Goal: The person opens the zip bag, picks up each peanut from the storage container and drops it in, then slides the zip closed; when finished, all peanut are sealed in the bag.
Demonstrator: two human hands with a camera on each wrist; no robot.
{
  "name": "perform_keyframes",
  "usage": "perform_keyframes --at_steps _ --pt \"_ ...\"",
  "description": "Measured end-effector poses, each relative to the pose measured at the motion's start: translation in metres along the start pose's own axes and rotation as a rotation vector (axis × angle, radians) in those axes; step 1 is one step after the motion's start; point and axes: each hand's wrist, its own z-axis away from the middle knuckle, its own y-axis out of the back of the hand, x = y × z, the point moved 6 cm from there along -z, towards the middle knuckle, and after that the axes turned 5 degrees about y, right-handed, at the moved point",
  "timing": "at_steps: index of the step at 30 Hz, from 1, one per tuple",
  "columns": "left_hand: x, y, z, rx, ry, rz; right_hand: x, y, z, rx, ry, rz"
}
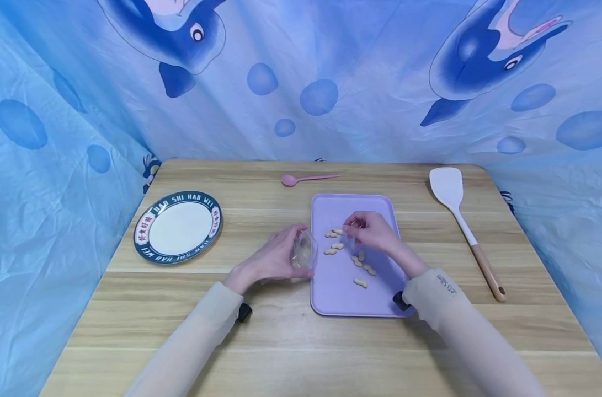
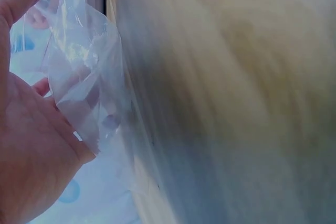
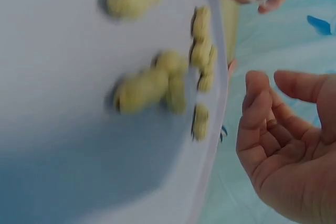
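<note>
Holding side, head view: the left hand (image 1: 276, 258) grasps a clear plastic bag (image 1: 302, 251) by the left edge of the purple tray (image 1: 340, 302); what lies in the bag is too unclear to tell.
Reaching side, head view: the right hand (image 1: 375, 234) hovers above the tray, fingertips pointing left, toward the bag.
Peanuts, head view: the left cluster of peanuts (image 1: 337, 246) lies on the tray between the bag and the right fingertips, long axes running roughly left to right; the uppermost is just beside those fingertips, so the right hand is nearer. A looser group sits closer to the person, ending in a lone peanut (image 1: 360, 283).
Table, head view: the table (image 1: 281, 353) also carries a round plate (image 1: 181, 229) at left, a pink spoon (image 1: 289, 180) beyond the tray and a white spatula (image 1: 447, 187) at right.
Bag, left wrist view: the left hand curves around the crinkled plastic; the wood beside it is blurred.
Thumb and forefinger, right wrist view: they face each other across a gap with nothing visible between, the other fingers bent, so the right hand appears unloaded; peanuts lie on the tray beside it.
</note>
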Motion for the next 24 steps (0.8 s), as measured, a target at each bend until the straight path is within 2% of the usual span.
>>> perform_keyframes --at_steps 2,5,9,14,24 --pt "0.000 0.001 0.001 -0.007 -0.001 -0.001 -0.003 0.006 -0.002 0.028 0.095 0.117" --pt "0.000 0.002 0.002 -0.018 0.000 -0.007 -0.007 0.008 -0.003 0.041 0.221 0.219" --pt "-0.001 0.001 0.002 -0.028 0.006 -0.011 -0.006 0.001 -0.003 -0.022 0.309 0.276" --pt "-0.001 0.000 0.002 -0.034 0.010 -0.009 -0.004 -0.013 0.000 -0.114 0.324 0.340" --pt "0.000 0.000 0.002 -0.038 0.017 -0.003 0.002 -0.023 0.002 -0.144 0.317 0.383"
